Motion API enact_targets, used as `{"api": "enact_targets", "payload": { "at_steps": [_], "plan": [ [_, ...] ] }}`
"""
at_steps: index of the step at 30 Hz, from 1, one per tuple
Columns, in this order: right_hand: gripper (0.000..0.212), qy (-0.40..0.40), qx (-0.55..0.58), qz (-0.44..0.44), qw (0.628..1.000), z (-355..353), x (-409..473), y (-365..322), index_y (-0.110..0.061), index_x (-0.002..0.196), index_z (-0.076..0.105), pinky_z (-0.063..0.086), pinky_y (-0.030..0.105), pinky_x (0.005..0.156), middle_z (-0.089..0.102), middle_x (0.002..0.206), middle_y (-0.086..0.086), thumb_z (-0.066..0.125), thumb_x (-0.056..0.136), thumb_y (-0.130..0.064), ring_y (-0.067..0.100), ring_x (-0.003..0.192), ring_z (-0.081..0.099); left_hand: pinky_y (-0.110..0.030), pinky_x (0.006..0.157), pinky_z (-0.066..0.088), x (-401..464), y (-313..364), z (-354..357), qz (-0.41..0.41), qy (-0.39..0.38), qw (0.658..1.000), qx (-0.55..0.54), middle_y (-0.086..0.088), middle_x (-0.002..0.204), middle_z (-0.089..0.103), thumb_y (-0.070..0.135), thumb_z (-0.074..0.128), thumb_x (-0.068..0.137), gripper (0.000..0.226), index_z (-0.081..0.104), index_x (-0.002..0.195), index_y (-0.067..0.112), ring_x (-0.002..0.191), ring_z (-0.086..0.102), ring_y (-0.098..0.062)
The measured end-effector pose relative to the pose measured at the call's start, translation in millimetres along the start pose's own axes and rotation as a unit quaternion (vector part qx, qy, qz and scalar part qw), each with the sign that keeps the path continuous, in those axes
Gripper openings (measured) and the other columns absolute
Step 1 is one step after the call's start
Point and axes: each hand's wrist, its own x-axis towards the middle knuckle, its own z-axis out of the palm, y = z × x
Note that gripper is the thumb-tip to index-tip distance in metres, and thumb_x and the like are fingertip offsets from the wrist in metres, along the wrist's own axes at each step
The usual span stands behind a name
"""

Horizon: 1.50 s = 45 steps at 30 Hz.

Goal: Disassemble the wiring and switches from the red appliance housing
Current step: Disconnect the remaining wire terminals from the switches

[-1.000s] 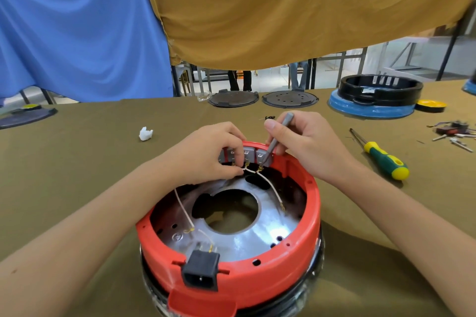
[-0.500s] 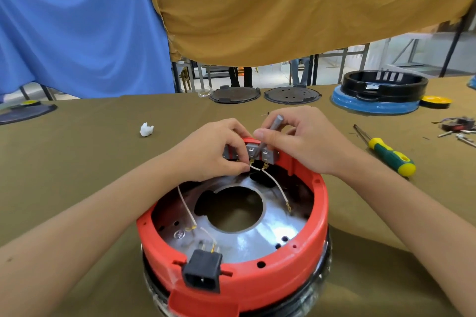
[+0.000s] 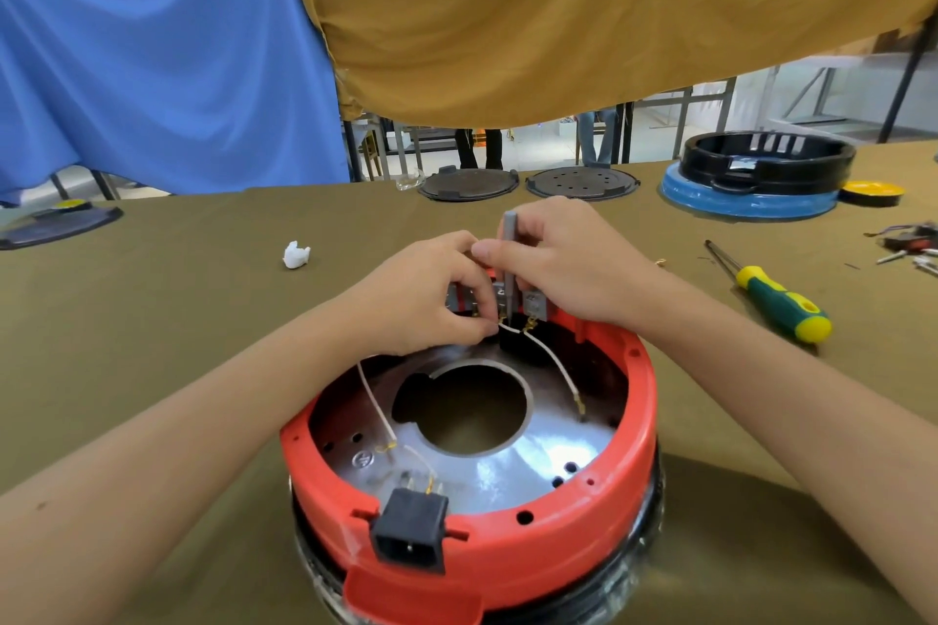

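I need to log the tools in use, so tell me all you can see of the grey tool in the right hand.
The grey tool is a slim, plain grey rod that looks like metal or hard plastic. It stands nearly upright over the far rim of the red housing. The right hand pinches its upper part. Its lower end meets the grey switch block; the tip is hidden.

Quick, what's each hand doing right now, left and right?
Left hand: pinching a thin white wire at the grey switch block.
Right hand: gripping a slim grey metal tool, held upright.
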Motion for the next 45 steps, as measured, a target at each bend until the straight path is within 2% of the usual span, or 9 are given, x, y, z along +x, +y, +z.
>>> {"api": "enact_targets", "payload": {
  "at_steps": [5,9,13,17,20,30,33,40,45],
  "plan": [
    [0.032,0.087,0.022,-0.032,0.995,-3,-8,4,-0.010,0.071,0.066,0.042,0.033,0.060,0.065,0.063,0.008,0.065,0.094,-0.032,0.020,0.060,0.055,-0.037,0.096,0.046,1,-4,1,-0.005,-0.002,1.000,0.014,0.007,0.116,0.057,0.021,0.080,0.079,0.003,0.077,0.077,0.020,0.104,0.058,-0.010],
    [0.030,0.050,-0.006,-0.035,0.998,-5,-11,3,-0.012,0.071,0.068,0.034,0.020,0.050,0.063,0.062,0.009,0.068,0.093,-0.033,0.009,0.050,0.045,-0.034,0.091,0.045,1,-3,0,-0.007,-0.005,1.000,0.019,0.011,0.107,0.054,0.022,0.079,0.079,0.005,0.076,0.077,0.024,0.096,0.057,-0.008],
    [0.030,0.041,0.002,-0.025,0.999,-6,-10,3,-0.012,0.071,0.068,0.041,0.029,0.057,0.066,0.065,0.009,0.068,0.092,-0.033,0.017,0.056,0.053,-0.033,0.092,0.045,1,-3,0,-0.008,-0.003,1.000,0.021,0.008,0.110,0.055,0.022,0.079,0.079,0.004,0.076,0.077,0.024,0.098,0.057,-0.009],
    [0.033,0.055,0.033,0.007,0.998,-4,-5,6,-0.009,0.071,0.067,0.042,0.032,0.058,0.066,0.063,0.008,0.068,0.092,-0.034,0.008,0.054,0.050,-0.031,0.097,0.043,2,-3,1,-0.009,-0.006,1.000,0.023,0.007,0.117,0.056,0.021,0.079,0.079,0.002,0.077,0.079,0.021,0.107,0.056,-0.007],
    [0.035,0.062,0.045,0.019,0.997,-2,-3,8,-0.007,0.072,0.065,0.047,0.038,0.062,0.066,0.067,0.014,0.067,0.093,-0.035,0.013,0.057,0.050,-0.033,0.099,0.043,1,-3,1,-0.014,-0.004,1.000,0.018,0.007,0.118,0.056,0.021,0.080,0.079,0.003,0.077,0.079,0.021,0.110,0.057,-0.009],
    [0.034,0.078,0.087,0.046,0.992,-2,-6,10,-0.006,0.077,0.068,0.052,0.047,0.074,0.068,0.071,0.015,0.066,0.094,-0.035,0.021,0.063,0.059,-0.037,0.099,0.044,2,-4,1,-0.012,-0.002,1.000,0.003,0.009,0.116,0.057,0.018,0.080,0.078,0.005,0.076,0.077,0.021,0.106,0.058,-0.008],
    [0.035,0.072,0.048,0.019,0.996,-1,-9,8,-0.008,0.075,0.068,0.049,0.042,0.067,0.068,0.070,0.015,0.066,0.094,-0.037,0.029,0.067,0.061,-0.038,0.098,0.044,2,-3,1,-0.008,-0.007,1.000,0.014,0.011,0.115,0.055,0.019,0.080,0.079,0.003,0.077,0.078,0.019,0.105,0.057,-0.010],
    [0.031,0.055,0.046,-0.004,0.997,-5,-9,11,-0.010,0.073,0.069,0.044,0.036,0.059,0.067,0.065,0.011,0.068,0.092,-0.033,0.012,0.054,0.051,-0.038,0.093,0.045,3,-2,0,0.007,-0.014,0.999,0.030,0.018,0.103,0.048,0.019,0.080,0.079,0.005,0.075,0.077,0.019,0.097,0.058,-0.013],
    [0.031,0.056,0.088,0.026,0.994,-4,-6,18,-0.011,0.074,0.069,0.050,0.033,0.066,0.066,0.058,-0.003,0.066,0.095,-0.034,0.007,0.056,0.059,-0.037,0.097,0.043,3,-3,0,0.003,-0.027,0.999,0.029,0.009,0.118,0.051,0.022,0.080,0.080,0.007,0.075,0.075,0.023,0.105,0.056,-0.011]
  ]
}}
